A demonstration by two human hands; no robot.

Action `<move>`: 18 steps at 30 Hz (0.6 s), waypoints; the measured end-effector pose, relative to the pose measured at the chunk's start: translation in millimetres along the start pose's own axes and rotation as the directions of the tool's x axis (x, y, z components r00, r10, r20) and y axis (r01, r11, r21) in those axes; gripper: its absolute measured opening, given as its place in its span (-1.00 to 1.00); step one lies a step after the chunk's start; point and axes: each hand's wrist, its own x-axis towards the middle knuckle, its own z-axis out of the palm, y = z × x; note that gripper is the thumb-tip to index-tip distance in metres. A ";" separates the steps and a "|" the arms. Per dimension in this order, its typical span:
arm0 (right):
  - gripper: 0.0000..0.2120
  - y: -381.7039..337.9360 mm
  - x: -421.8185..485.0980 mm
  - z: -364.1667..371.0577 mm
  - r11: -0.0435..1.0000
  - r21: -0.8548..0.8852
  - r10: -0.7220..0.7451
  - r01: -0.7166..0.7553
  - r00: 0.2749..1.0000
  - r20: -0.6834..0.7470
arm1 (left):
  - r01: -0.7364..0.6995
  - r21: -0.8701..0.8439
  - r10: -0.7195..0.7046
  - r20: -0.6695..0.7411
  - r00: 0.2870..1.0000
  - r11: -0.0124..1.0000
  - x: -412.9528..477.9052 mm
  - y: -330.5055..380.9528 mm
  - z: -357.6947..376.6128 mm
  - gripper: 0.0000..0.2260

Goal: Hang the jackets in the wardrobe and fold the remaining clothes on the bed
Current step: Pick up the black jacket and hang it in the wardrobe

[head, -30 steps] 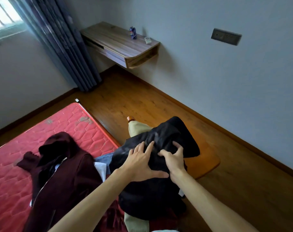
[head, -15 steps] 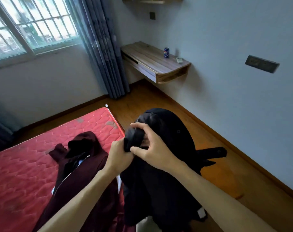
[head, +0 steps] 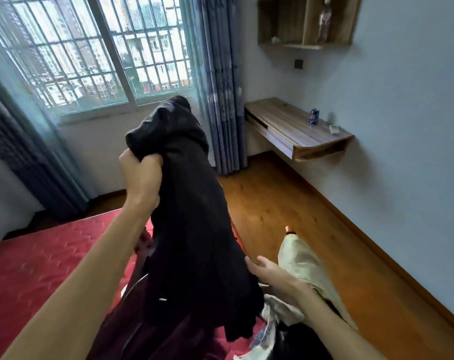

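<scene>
1. The left hand [head: 140, 175] is clenching the bunched top of the black jacket [head: 189, 229], holding it up over the red mattress [head: 39, 268].
2. The right hand [head: 270, 274] is meeting the jacket's lower edge; cloth is hiding the fingertips, so I cannot tell its grip.
3. A maroon garment [head: 142, 333] and a beige garment [head: 306, 263] are lying underneath.

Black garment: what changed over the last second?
The left hand gripped the black garment near its top and lifted it up; the right hand let go there and dropped to its lower edge, grip unclear. The maroon jacket stayed on the bed, the can on the desk.
</scene>
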 end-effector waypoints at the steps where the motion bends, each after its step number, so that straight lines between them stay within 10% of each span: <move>1: -0.07 -6.2 7.2 19.5 0.989 0.145 -0.051 0.038 0.995 0.091 | -0.030 0.002 0.030 -0.023 0.999 1.000 4.0 9.6 -4.2 -0.72; 6: -0.75 -86.6 23.2 91.6 0.859 0.479 -0.284 0.183 0.947 0.147 | -0.146 0.137 0.153 -0.035 0.988 0.980 17.1 33.1 -43.6 -0.79; 11: -0.64 -174.8 33.1 98.0 0.729 0.588 -0.431 0.350 0.902 -0.003 | -0.188 0.533 0.239 -0.027 0.971 0.825 29.3 20.1 -108.2 -0.85; 18: -0.47 -271.9 11.4 38.8 0.569 0.611 -0.593 0.550 0.790 -0.159 | 0.109 0.757 0.147 -0.262 0.954 0.644 34.3 -45.5 -211.3 -0.75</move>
